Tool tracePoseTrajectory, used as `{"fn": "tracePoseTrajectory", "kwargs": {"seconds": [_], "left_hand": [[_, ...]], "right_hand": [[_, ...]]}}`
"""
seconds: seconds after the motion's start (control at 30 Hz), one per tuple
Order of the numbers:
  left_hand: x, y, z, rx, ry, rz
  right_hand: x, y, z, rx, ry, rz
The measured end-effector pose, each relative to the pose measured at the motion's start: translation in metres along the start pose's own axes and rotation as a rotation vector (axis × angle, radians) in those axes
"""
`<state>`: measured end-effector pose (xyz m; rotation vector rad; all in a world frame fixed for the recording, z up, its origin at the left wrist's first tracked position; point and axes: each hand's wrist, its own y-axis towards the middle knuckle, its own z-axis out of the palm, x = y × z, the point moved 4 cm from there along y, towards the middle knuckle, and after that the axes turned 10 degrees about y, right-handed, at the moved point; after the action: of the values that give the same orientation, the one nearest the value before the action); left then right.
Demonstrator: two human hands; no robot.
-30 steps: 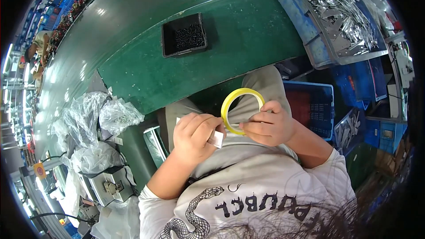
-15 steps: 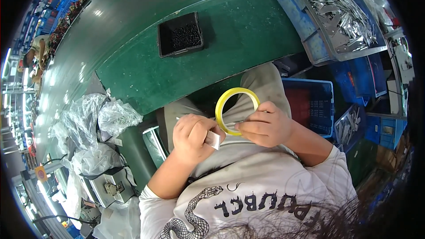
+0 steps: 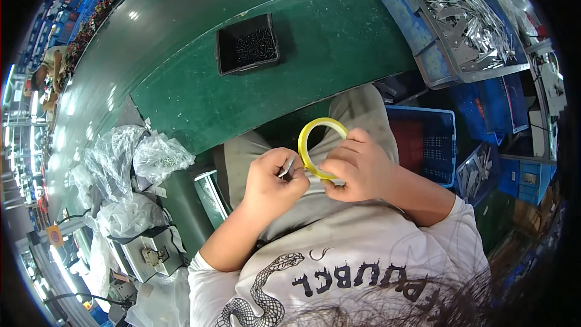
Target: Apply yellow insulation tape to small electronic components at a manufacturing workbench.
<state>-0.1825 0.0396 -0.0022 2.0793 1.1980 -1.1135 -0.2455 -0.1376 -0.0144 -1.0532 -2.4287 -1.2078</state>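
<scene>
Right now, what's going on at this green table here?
A person's right hand holds a roll of yellow tape, while the left hand, close by, grips a small pale piece, mostly hidden. On the green table ahead stands a black bin of small dark parts.

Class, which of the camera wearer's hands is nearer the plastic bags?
Left. The left hand is to the right of the bags; the right hand, holding tape, is farther right.

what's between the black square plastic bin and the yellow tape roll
The head view shows green tabletop, then a dark gap before the tape roll.
</scene>
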Motion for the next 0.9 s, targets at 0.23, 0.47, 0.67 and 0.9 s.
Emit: {"fn": "tracePoseTrajectory", "kwargs": {"seconds": [0.23,0.47,0.67,0.9], "left_hand": [[0.004,-0.003,0.01,0.175,-0.164,-0.231],[0.018,-0.006,0.017,0.229,-0.313,-0.345],[0.016,-0.006,0.018,0.231,-0.272,-0.327],[0.012,-0.005,0.018,0.214,-0.255,-0.306]], "right_hand": [[0.004,0.018,0.006,0.238,0.03,0.284],[0.001,0.021,0.003,0.291,0.05,0.35],[0.003,0.019,0.01,0.37,0.002,0.341],[0.002,0.017,0.011,0.261,0.025,0.368]]}}
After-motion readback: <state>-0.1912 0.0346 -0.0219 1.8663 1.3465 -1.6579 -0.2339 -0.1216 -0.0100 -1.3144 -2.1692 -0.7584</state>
